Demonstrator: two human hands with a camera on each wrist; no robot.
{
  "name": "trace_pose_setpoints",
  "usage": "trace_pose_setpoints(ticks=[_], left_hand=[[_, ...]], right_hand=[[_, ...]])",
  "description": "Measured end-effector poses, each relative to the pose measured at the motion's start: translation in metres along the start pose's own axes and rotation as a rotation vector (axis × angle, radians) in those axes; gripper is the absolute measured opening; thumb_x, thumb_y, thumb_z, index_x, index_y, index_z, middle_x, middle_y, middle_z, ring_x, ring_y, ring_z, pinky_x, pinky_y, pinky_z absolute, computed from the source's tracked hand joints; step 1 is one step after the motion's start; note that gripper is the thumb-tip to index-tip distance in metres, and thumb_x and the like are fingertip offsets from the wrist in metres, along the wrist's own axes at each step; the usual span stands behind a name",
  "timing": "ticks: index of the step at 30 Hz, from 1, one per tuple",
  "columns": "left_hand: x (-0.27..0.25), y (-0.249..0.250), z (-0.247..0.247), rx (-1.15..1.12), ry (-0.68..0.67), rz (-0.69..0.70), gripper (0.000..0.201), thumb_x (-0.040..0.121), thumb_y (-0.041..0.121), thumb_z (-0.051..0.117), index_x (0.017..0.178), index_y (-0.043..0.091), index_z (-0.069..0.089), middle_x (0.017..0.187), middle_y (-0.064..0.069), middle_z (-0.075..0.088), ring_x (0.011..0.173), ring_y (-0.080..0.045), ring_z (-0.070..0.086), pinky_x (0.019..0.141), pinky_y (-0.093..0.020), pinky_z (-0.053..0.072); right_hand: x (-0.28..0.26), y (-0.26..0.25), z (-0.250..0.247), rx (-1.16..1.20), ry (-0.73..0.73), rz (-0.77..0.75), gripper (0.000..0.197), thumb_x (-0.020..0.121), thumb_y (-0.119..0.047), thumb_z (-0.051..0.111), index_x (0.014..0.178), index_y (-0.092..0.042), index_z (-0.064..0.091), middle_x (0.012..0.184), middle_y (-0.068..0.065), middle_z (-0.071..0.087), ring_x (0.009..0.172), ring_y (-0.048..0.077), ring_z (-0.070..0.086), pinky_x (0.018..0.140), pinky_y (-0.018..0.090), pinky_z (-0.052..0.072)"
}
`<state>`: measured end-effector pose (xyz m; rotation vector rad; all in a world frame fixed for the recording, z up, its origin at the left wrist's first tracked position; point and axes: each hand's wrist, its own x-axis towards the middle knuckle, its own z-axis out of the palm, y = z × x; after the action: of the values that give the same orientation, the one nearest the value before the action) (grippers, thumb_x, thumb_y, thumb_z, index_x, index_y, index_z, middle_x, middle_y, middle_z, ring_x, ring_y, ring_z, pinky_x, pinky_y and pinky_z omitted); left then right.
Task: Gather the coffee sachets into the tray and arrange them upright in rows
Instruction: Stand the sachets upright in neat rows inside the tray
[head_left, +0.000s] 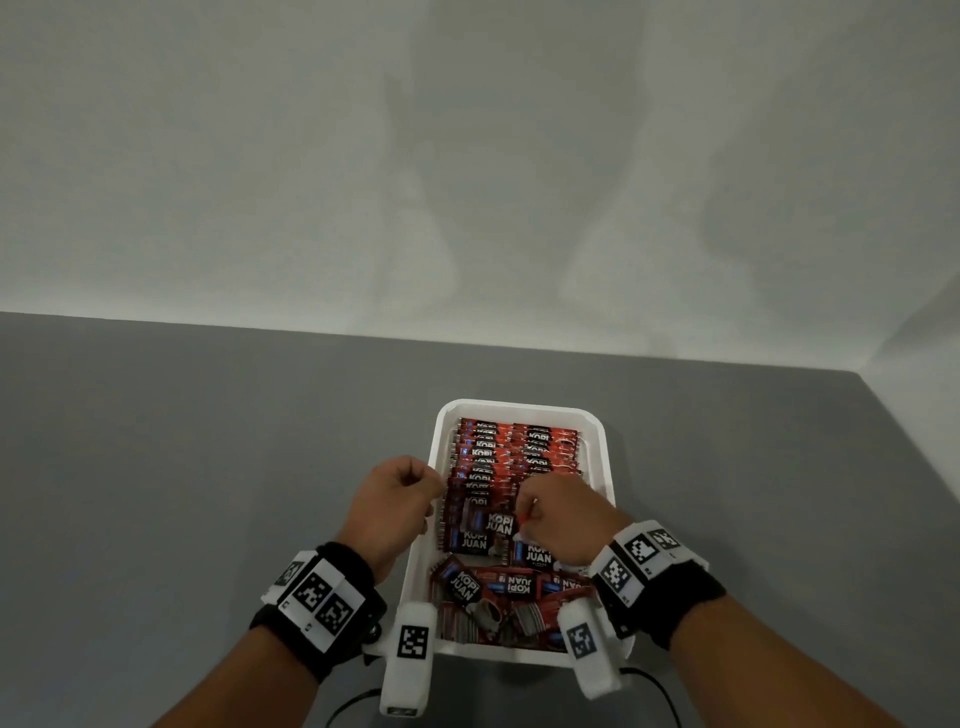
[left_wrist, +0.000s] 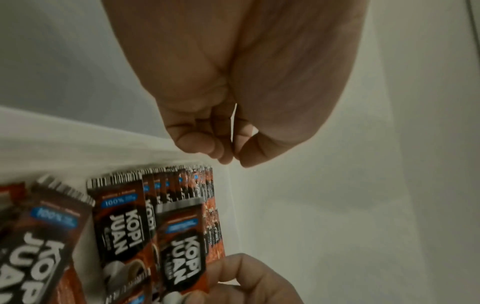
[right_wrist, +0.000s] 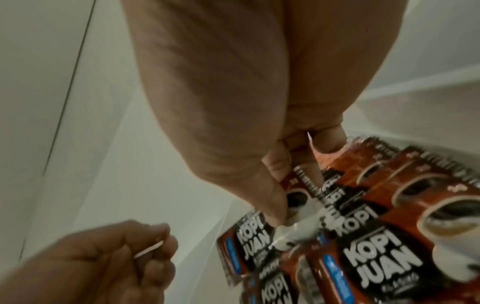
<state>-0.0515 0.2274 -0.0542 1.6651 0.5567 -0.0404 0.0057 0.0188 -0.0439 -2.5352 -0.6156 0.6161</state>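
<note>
Grey tabletop (head_left: 208, 467) against a plain white wall (head_left: 467, 156), with a white rectangular plastic tray (head_left: 605, 452) in front of me. Red-and-black Kopi Juan coffee sachets (head_left: 519, 447) stand upright in two rows filling the far part of the tray; loose sachets (head_left: 498, 587) lie flat in a jumble at the near end. My right hand (head_left: 563, 519) is over the near end of the rows, fingers (right_wrist: 272, 197) curled and pinching one red sachet (right_wrist: 296, 185) by its edge. My left hand (head_left: 395, 504) hovers at the tray's left rim, fingers (left_wrist: 197, 142) curled into a loose fist with thumb against fingertips, holding nothing I can see. Both wrists carry black bands with tag markers (head_left: 317, 592).
</note>
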Motion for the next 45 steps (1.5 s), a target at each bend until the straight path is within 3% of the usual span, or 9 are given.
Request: trace_pose_setpoints(ticks=[4,13,16,19,24,28,33,38,45], left_hand=[[-0.005,-0.002,-0.003,0.089,-0.006,0.043,0.011,0.087,0.007,0.065,0.077,0.009,0.064,0.065,0.001,0.061,0.06,-0.015,0.053,0.057,-0.031,0.046],[-0.01,-0.005,0.001,0.33,-0.111,0.1,0.013,0.087,0.004,0.063,0.08,0.014,0.067,0.069,0.008,0.067,0.054,0.002,0.057,0.054,-0.016,0.046],[-0.013,-0.003,0.003,0.58,-0.248,0.168,0.017,0.086,0.007,0.06,0.087,0.022,0.068,0.09,0.009,0.071,0.079,0.0,0.064,0.069,-0.014,0.051],[-0.02,0.001,0.005,0.842,-0.516,0.278,0.023,0.086,0.014,0.061,0.107,0.02,0.07,0.113,0.007,0.068,0.102,-0.011,0.064,0.088,-0.025,0.056],[-0.028,-0.012,0.015,1.045,-0.78,0.448,0.067,0.078,0.051,0.073,0.136,0.025,0.054,0.131,0.005,0.057,0.121,-0.014,0.055,0.103,-0.033,0.049],[-0.032,-0.022,0.024,1.308,-0.8,0.38,0.103,0.072,0.072,0.071,0.154,0.028,0.028,0.15,0.004,0.038,0.139,-0.02,0.035,0.12,-0.045,0.026],[-0.033,-0.035,0.027,1.375,-0.775,0.422,0.107,0.069,0.08,0.066,0.155,0.028,0.026,0.153,0.004,0.033,0.142,-0.023,0.03,0.121,-0.049,0.02],[-0.034,-0.044,0.029,1.415,-0.749,0.483,0.097,0.073,0.08,0.061,0.152,0.031,0.032,0.146,0.002,0.037,0.137,-0.024,0.035,0.118,-0.049,0.024],[-0.035,-0.044,0.03,1.394,-0.715,0.477,0.096,0.076,0.076,0.063,0.152,0.027,0.032,0.149,0.002,0.039,0.138,-0.023,0.037,0.118,-0.047,0.024]], right_hand=[[0.016,-0.015,0.017,-0.087,-0.107,-0.036,0.018,0.09,-0.006,0.063,0.099,-0.015,0.077,0.106,-0.001,0.073,0.098,0.017,0.067,0.089,0.027,0.053],[0.035,-0.014,0.032,-0.217,-0.125,-0.058,0.014,0.085,-0.008,0.07,0.097,-0.01,0.077,0.108,0.008,0.072,0.099,0.026,0.068,0.087,0.032,0.056],[0.032,-0.012,0.026,-0.174,-0.079,-0.036,0.011,0.087,-0.011,0.068,0.094,-0.014,0.076,0.103,0.001,0.072,0.097,0.02,0.068,0.088,0.029,0.053],[0.013,-0.002,0.01,-0.069,-0.034,-0.008,0.01,0.09,-0.016,0.068,0.083,-0.024,0.069,0.093,-0.009,0.068,0.089,0.008,0.065,0.085,0.025,0.052],[-0.043,0.017,-0.001,-0.08,-0.241,0.028,0.022,0.085,-0.037,0.066,0.096,-0.019,0.072,0.096,-0.003,0.071,0.083,0.011,0.069,0.075,0.031,0.061],[-0.06,0.021,0.012,-0.108,-0.35,0.007,0.06,0.066,-0.066,0.07,0.113,-0.029,0.065,0.104,-0.007,0.069,0.09,0.011,0.067,0.081,0.036,0.061],[-0.059,0.021,0.027,-0.288,-0.308,-0.03,0.086,0.061,-0.081,0.068,0.13,-0.031,0.055,0.122,-0.007,0.059,0.111,0.016,0.057,0.096,0.036,0.051],[-0.059,0.023,0.032,-0.372,-0.326,-0.029,0.087,0.069,-0.084,0.06,0.135,-0.029,0.052,0.129,-0.002,0.051,0.12,0.021,0.047,0.108,0.04,0.035],[-0.057,0.022,0.034,-0.295,-0.367,-0.016,0.079,0.072,-0.079,0.053,0.136,-0.032,0.048,0.131,-0.005,0.055,0.121,0.019,0.05,0.11,0.042,0.033]])
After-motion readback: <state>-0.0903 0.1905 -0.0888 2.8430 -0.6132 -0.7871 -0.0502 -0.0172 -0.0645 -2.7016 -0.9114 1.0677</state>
